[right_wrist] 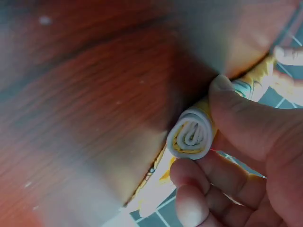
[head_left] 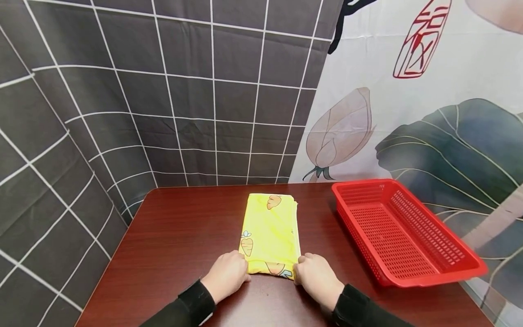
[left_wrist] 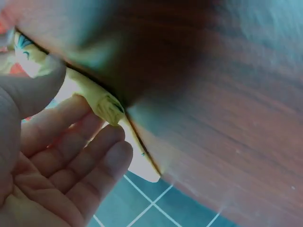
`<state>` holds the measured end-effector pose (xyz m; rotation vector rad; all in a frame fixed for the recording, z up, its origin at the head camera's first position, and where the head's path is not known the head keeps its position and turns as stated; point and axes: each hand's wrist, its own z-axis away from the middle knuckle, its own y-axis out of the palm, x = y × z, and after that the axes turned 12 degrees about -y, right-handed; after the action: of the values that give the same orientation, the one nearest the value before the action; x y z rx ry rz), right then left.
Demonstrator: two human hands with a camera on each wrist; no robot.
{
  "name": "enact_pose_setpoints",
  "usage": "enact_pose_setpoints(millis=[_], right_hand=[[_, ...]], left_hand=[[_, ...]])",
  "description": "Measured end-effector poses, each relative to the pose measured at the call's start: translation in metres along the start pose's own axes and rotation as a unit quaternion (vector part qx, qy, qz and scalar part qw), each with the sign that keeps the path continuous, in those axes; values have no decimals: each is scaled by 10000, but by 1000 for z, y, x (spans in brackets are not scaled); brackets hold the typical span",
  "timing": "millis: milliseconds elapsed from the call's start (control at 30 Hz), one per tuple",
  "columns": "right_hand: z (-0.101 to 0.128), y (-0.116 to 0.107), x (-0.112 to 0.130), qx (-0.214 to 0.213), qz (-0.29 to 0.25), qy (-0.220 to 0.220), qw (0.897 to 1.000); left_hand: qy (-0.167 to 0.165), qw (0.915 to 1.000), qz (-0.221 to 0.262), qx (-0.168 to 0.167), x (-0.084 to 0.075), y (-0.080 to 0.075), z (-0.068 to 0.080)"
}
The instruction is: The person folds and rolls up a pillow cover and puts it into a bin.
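Both hands are down at the near end of the yellow cloth, which lies folded into a long strip on the table, and a tight roll is forming right under the fingers. The right hand pinches its end of the roll, thumb on top and fingers curled beneath; the right wrist view shows the roll end on, a neat spiral of several layers just ahead of the thumb tip. The left hand sits at the other end, thumb pressed on the cloth and the other fingers loosely curved just under the rolled edge; how hard they grip, I cannot tell. To do this step well, I'd say both thumbs should push forward together, so the roll stays square to the strip and does not cone out toward 1 side. Fingers tucked behind the roll keep it firm, since slack here would likely let the spiral loosen. The flat part stretches away beyond the fingertips toward the far table edge, so most of the rolling seems left to do. Short, even turns look safer than 1 long shove. The red basket stands well apart, off to the side of the right hand, with nothing visible in it.
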<state>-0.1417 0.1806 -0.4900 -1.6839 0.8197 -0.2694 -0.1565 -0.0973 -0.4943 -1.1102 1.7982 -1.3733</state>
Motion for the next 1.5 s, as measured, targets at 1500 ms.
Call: enact_pose_setpoints(millis=[1500], right_hand=[[2,4,15,59,631,-204,9978]], left_hand=[[-150,9970,-343,-678,22,9,32]])
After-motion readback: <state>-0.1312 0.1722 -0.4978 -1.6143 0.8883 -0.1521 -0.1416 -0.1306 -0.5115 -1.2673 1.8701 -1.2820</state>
